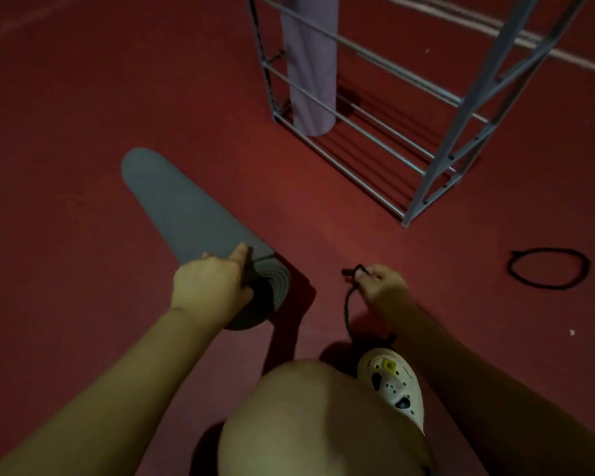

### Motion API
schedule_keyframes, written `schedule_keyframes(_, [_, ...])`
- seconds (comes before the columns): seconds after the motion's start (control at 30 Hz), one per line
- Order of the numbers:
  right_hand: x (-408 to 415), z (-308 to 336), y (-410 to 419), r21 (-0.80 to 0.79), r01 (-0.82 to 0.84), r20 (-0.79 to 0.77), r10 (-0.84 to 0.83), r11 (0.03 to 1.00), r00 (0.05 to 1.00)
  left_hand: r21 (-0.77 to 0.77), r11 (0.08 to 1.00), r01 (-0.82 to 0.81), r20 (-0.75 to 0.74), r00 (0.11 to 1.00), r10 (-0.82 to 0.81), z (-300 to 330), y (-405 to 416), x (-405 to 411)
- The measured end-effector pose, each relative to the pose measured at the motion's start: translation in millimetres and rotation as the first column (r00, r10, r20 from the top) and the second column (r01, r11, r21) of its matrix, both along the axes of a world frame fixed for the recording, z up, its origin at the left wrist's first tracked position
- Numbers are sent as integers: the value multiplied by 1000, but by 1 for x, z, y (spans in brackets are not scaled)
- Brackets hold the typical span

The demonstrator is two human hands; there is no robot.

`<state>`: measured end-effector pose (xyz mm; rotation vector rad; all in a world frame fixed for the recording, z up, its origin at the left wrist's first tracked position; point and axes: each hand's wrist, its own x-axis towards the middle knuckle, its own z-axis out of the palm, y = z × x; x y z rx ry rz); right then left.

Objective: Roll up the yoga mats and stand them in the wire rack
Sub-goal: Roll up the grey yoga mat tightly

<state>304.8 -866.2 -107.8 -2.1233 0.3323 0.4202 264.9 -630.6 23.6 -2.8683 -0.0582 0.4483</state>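
Observation:
A rolled grey yoga mat lies on the red floor, its near end lifted toward me. My left hand grips that near end, thumb on top and fingers curled round the spiral edge. My right hand pinches a black cord that hangs down toward my foot. A rolled lilac mat stands upright in the left corner of the grey wire rack at the upper right.
A second black cord loop lies on the floor at the right. My bare knee and a white perforated shoe fill the lower middle. A pale line crosses the floor behind the rack.

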Motion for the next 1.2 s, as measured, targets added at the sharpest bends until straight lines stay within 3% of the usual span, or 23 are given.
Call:
schedule_keyframes(0.1, [-5, 66, 18, 120, -35, 123, 20, 992, 992, -175, 967, -187, 139, 967, 212, 51, 28, -26])
schedule_keyframes(0.2, [-12, 145, 47, 257, -208, 231, 149, 944, 961, -367, 890, -271, 277, 882, 382, 106, 46, -58])
schedule_keyframes(0.33, [-32, 247, 89, 577, -412, 294, 291, 705, 910, -542, 796, -270, 385, 763, 520, 180, 66, -106])
schedule_keyframes(0.47, [-57, 317, 115, 598, -588, 417, 415, 544, 809, -606, 738, -296, 423, 666, 615, 243, 80, -151])
schedule_keyframes(0.57, [-77, 350, 128, 578, -690, 482, 500, 435, 719, -655, 695, -296, 382, 664, 643, 271, 78, -179])
schedule_keyframes(0.63, [-88, 365, 135, 482, -780, 522, 585, 399, 621, -663, 691, -288, 352, 695, 628, 280, 72, -194])
schedule_keyframes(0.73, [-109, 390, 142, 111, -909, 577, 719, 402, 388, -656, 696, -292, 316, 732, 604, 283, 63, -214])
schedule_keyframes(0.87, [-135, 430, 149, -284, -902, 460, 872, 324, 168, -615, 739, -276, 349, 744, 569, 277, 64, -225])
schedule_keyframes(0.97, [-143, 450, 154, -507, -825, 345, 936, 250, 72, -604, 749, -271, 364, 743, 562, 274, 68, -224])
schedule_keyframes(1.1, [-143, 463, 168, -840, -542, 120, 984, 28, -135, -610, 757, -235, 346, 781, 521, 275, 69, -218])
schedule_keyframes(1.2, [-138, 461, 179, -895, -444, 16, 990, -50, -143, -634, 747, -199, 329, 805, 493, 275, 70, -213])
